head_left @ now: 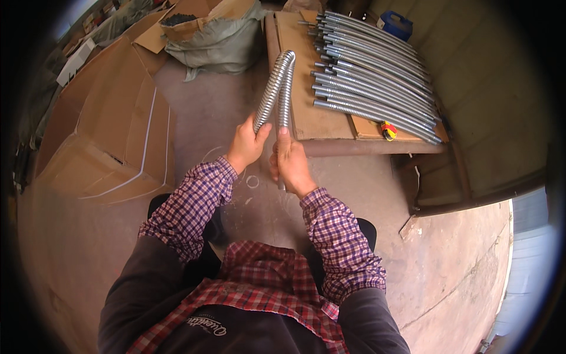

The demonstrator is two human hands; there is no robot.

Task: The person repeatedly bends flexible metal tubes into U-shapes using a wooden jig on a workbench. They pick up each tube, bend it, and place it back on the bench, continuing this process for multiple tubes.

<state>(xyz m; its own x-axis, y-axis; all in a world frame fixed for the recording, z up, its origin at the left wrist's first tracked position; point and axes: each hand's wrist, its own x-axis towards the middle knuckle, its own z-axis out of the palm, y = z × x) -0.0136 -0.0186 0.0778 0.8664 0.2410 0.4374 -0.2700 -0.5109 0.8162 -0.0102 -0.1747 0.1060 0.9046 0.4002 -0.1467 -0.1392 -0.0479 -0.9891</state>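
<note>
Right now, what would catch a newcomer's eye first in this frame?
At centre, the left hand and right hand hold a ribbed metal hose bent into a tight U. Beyond it, a row of similar hoses lies on a wooden board. Flattened cardboard boxes fill the left.

1. The left grip (246,144) and right grip (290,162) sit side by side, each closed around one leg of a bent hose (277,88), whose bend stands beyond them.
2. The tabletop (312,118) lies just beyond and to the right of the grips.
3. On it, a row of straight hoses (371,76) lies side by side across its right part.
4. A tape measure (387,131) rests on its near edge, just before the row.
5. A jug (395,25) stands behind the tabletop's far right end.
6. A sack (215,41) sits on the floor (236,112), left of the tabletop's far end.
7. Cardboard boxes (112,135) lie on the floor, left of the grips.
</note>
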